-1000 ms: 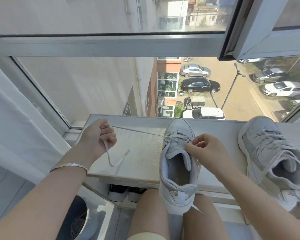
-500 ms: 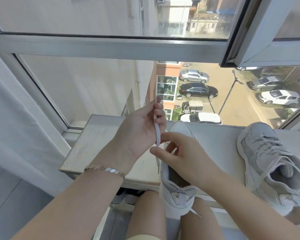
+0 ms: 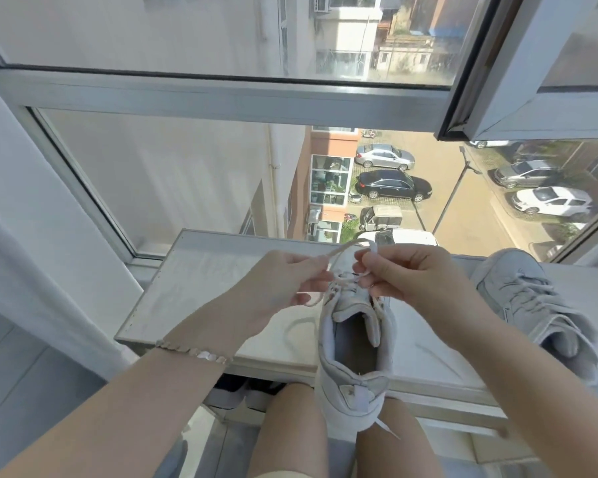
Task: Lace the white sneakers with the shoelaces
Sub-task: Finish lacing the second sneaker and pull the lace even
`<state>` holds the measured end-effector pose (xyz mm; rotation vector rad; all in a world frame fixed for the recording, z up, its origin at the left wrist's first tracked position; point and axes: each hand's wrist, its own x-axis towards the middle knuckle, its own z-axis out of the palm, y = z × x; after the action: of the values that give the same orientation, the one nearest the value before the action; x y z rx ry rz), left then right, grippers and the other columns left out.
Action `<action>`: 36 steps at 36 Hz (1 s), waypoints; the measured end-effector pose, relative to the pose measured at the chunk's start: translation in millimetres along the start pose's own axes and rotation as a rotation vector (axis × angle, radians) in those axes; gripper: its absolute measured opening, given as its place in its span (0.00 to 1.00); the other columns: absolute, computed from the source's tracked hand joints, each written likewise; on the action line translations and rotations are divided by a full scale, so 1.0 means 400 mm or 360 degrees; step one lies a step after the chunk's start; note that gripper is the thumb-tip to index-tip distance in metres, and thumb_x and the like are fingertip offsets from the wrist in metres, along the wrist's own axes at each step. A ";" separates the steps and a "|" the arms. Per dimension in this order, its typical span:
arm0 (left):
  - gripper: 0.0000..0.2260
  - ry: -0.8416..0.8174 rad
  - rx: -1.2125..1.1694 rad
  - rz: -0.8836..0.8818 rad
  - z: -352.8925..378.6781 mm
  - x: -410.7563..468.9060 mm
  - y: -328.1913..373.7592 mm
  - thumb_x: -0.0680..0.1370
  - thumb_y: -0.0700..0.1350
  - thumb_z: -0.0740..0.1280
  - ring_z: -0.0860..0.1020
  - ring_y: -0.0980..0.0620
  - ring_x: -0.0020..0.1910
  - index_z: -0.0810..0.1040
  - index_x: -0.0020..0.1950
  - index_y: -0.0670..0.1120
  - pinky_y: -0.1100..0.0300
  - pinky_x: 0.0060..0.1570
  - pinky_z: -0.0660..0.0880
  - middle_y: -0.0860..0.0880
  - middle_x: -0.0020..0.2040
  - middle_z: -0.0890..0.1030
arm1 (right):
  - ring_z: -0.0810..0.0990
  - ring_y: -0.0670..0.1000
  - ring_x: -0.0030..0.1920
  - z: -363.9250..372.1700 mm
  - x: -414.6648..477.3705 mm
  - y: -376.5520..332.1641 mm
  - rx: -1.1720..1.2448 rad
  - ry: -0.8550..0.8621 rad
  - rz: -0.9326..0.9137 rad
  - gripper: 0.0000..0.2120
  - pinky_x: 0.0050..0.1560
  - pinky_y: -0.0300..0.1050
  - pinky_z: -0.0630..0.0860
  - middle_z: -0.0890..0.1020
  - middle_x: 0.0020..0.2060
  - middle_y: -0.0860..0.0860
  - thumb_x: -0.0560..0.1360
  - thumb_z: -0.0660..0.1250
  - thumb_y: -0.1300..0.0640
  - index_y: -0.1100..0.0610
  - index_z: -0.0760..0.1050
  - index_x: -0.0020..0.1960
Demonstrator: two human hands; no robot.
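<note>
A white sneaker (image 3: 354,343) stands between my knees with its toe on the windowsill (image 3: 194,281), heel toward me. Its white shoelace (image 3: 340,251) runs above the upper eyelets between both hands. My left hand (image 3: 283,288) pinches one strand just left of the tongue; a loose loop of lace (image 3: 296,326) hangs below it onto the sill. My right hand (image 3: 404,277) pinches the other strand right above the eyelets. A second white sneaker (image 3: 532,305), laced, lies on the sill at the right.
The window frame (image 3: 221,94) and an open sash (image 3: 532,81) rise behind the sill, with a street and parked cars far below. A white curtain (image 3: 21,236) hangs at the left. Dark shoes (image 3: 235,395) sit under the sill.
My left hand came back from the far left to the shoe and dropped lower. My right hand rose off the shoe's tongue. Both now pinch lace strands above the eyelets.
</note>
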<state>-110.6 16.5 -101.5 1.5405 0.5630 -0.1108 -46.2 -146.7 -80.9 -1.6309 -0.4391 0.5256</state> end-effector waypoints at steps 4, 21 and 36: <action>0.08 -0.0268 0.0299 0.0210 0.019 -0.043 0.020 0.77 0.49 0.66 0.75 0.64 0.34 0.84 0.48 0.48 0.69 0.33 0.69 0.55 0.43 0.85 | 0.79 0.41 0.27 0.014 0.023 -0.013 -0.0063 0.0040 -0.0103 0.07 0.33 0.30 0.76 0.81 0.25 0.49 0.74 0.68 0.64 0.58 0.81 0.39; 0.04 0.0366 -0.0331 0.0218 -0.025 -0.012 -0.006 0.77 0.44 0.66 0.79 0.57 0.37 0.77 0.44 0.47 0.62 0.38 0.72 0.52 0.40 0.85 | 0.76 0.43 0.44 0.065 0.031 0.007 -0.1265 -0.0123 0.0029 0.23 0.44 0.38 0.72 0.78 0.47 0.44 0.68 0.67 0.37 0.48 0.72 0.57; 0.04 0.0408 -0.0888 0.0110 0.047 0.001 -0.105 0.73 0.30 0.67 0.82 0.54 0.33 0.78 0.41 0.38 0.65 0.35 0.79 0.43 0.35 0.81 | 0.76 0.48 0.57 0.001 0.013 0.069 -0.1710 -0.0432 -0.0400 0.31 0.51 0.29 0.66 0.80 0.56 0.47 0.67 0.55 0.73 0.48 0.76 0.63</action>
<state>-122.3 -3.7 -141.2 1.0308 0.6738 0.2817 -42.6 -146.7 -108.8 -2.4699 -1.2622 0.3183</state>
